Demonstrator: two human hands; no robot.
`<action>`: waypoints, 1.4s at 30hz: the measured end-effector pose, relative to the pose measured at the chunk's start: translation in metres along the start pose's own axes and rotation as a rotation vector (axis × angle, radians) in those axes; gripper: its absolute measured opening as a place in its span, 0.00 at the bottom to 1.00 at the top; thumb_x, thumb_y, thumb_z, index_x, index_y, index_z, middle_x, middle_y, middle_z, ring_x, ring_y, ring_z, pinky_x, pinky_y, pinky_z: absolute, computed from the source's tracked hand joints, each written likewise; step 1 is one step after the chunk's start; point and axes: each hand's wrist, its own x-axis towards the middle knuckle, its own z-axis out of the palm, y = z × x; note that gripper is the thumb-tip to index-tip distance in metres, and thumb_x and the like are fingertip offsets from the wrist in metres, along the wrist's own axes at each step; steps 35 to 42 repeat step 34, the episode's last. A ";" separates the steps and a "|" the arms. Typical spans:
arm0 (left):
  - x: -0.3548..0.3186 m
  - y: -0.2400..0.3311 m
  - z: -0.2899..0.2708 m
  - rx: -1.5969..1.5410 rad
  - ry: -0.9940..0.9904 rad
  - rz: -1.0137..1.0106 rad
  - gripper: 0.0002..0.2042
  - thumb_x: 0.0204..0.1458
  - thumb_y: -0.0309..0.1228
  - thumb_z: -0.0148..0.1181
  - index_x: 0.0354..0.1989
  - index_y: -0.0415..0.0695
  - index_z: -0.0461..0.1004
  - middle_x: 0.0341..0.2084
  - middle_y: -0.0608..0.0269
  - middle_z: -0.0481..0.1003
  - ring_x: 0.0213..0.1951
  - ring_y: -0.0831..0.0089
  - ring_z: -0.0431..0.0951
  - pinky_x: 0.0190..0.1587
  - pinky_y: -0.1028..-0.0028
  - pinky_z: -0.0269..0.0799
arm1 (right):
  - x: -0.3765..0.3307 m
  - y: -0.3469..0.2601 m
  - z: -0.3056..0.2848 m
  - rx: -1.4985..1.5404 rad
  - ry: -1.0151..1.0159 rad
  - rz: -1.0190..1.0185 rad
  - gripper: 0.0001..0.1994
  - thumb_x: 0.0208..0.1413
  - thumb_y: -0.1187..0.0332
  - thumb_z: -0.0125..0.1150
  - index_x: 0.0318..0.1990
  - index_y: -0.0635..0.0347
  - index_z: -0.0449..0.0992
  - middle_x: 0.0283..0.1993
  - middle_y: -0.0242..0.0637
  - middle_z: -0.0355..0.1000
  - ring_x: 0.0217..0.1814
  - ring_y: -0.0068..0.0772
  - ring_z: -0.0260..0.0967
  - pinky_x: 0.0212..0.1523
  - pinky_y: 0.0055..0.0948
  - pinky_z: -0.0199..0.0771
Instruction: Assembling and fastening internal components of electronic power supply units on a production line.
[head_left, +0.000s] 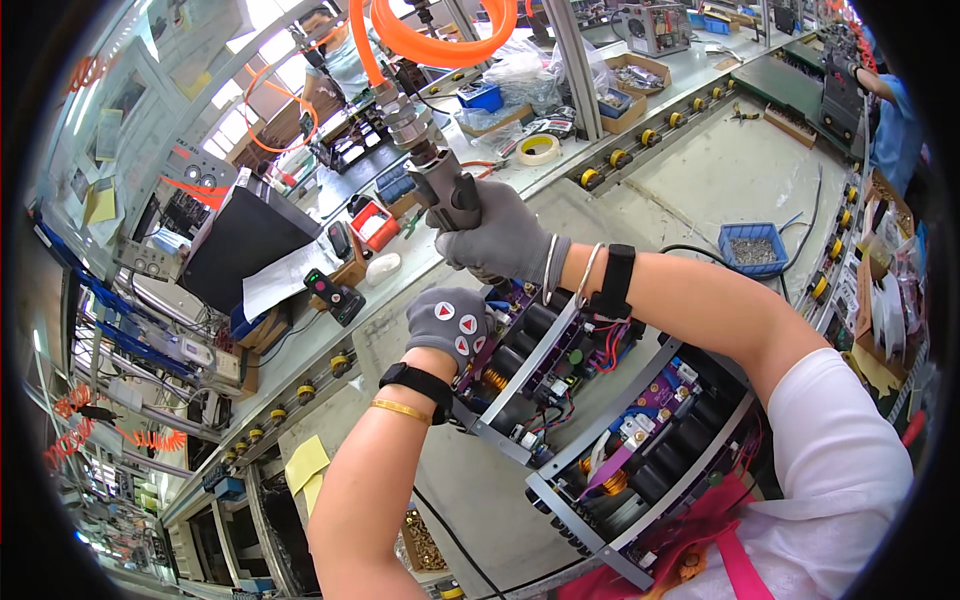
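My right hand (505,240), in a grey glove, is wrapped round the grey body of an air screwdriver (445,195). The screwdriver hangs from an orange coiled hose and is tilted over the far end of an open electronics chassis (520,365). Its tip is hidden behind my hand. At that chassis's far left corner is my left hand (447,325), gloved, with red triangle marks on its back; its fingers curl away from view, so what they hold is hidden. Nearer my body lies a second chassis (640,450) with purple boards, black capacitors and copper coils.
A blue tray (755,250) of small metal parts sits at the right. Roller rails (620,160) run along the bench. Beyond them are a tape roll (540,150), a red box (374,225) and a black case (250,230). Co-workers are at the far left and right.
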 end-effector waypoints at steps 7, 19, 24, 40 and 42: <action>0.006 -0.001 0.001 -0.060 -0.049 -0.035 0.13 0.49 0.37 0.48 0.26 0.45 0.79 0.24 0.54 0.77 0.30 0.58 0.79 0.33 0.63 0.74 | 0.001 -0.002 0.006 -0.053 0.003 0.037 0.17 0.37 0.65 0.63 0.37 0.62 0.72 0.30 0.38 0.73 0.31 0.28 0.70 0.38 0.30 0.71; -0.149 -0.078 0.006 -1.759 0.230 -0.408 0.20 0.46 0.33 0.57 0.47 0.36 0.71 0.25 0.62 0.71 0.31 0.66 0.76 0.39 0.69 0.76 | -0.033 -0.146 -0.078 0.279 0.008 -0.149 0.13 0.47 0.71 0.61 0.41 0.62 0.71 0.24 0.37 0.70 0.18 0.28 0.68 0.15 0.27 0.67; -0.288 -0.080 0.084 -1.541 0.315 -0.589 0.21 0.44 0.24 0.52 0.49 0.27 0.66 0.42 0.45 0.72 0.41 0.59 0.77 0.45 0.68 0.75 | -0.120 -0.226 -0.170 -0.009 0.208 0.007 0.20 0.46 0.72 0.59 0.49 0.65 0.69 0.29 0.43 0.71 0.19 0.27 0.66 0.18 0.28 0.67; -0.374 -0.019 0.227 -1.622 -0.167 -1.022 0.12 0.50 0.24 0.60 0.44 0.39 0.73 0.32 0.61 0.74 0.35 0.68 0.73 0.39 0.72 0.74 | -0.350 -0.131 -0.280 -0.124 0.846 0.121 0.22 0.44 0.76 0.62 0.50 0.63 0.70 0.33 0.31 0.71 0.32 0.21 0.70 0.32 0.22 0.72; -0.374 -0.019 0.227 -1.622 -0.167 -1.022 0.12 0.50 0.24 0.60 0.44 0.39 0.73 0.32 0.61 0.74 0.35 0.68 0.73 0.39 0.72 0.74 | -0.350 -0.131 -0.280 -0.124 0.846 0.121 0.22 0.44 0.76 0.62 0.50 0.63 0.70 0.33 0.31 0.71 0.32 0.21 0.70 0.32 0.22 0.72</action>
